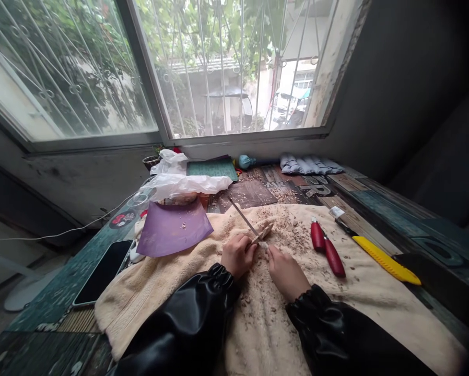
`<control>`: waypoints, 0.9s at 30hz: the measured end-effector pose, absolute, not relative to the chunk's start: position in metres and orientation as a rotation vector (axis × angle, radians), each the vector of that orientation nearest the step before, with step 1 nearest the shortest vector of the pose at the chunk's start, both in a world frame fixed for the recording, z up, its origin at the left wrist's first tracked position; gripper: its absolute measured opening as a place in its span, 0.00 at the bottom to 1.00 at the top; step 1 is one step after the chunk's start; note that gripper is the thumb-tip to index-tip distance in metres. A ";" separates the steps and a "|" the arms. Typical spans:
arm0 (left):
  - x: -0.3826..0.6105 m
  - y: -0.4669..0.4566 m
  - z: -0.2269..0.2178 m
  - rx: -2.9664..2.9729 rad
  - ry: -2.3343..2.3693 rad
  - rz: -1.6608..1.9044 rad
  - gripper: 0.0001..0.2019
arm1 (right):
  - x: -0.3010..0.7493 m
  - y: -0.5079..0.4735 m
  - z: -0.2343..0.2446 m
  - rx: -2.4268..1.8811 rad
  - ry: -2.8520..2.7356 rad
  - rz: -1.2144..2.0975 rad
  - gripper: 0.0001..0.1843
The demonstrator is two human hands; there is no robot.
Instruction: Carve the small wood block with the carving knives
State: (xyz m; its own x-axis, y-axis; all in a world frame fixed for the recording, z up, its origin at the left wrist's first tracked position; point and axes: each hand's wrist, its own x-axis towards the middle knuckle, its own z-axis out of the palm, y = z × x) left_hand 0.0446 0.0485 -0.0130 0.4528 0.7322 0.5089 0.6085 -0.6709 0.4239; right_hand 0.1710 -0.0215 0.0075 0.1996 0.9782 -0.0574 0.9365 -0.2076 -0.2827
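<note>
My left hand [238,254] is closed around a small piece of carved wood [266,230], whose pointed end sticks out to the upper right. In my right hand [287,271] is a long thin metal file [243,216], gripped at its whitish near end. The file slants away to the upper left and crosses over the wood, seemingly touching it. Beneath both hands lies a beige towel [269,339] strewn with wood shavings. Two red-handled carving tools [328,249] rest on the towel to the right of my right hand. My fingers hide much of the wood.
A purple sheet of sandpaper [174,230] and a phone [103,272] are at left. A yellow utility knife [385,258] lies at right. Behind are a white plastic bag [191,184], a green cutting mat [213,169] and a grey padded bundle [311,164], below a barred window.
</note>
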 end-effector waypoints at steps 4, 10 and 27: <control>0.047 0.048 -0.014 2.471 1.325 1.030 0.09 | 0.174 -0.037 0.002 -2.263 -1.830 0.394 0.15; 0.043 0.053 -0.014 2.497 1.229 1.022 0.09 | 0.175 -0.045 -0.003 -2.284 -1.802 0.427 0.14; 0.044 0.048 -0.011 2.686 1.199 0.988 0.08 | 0.176 -0.033 0.002 -2.272 -1.765 0.450 0.13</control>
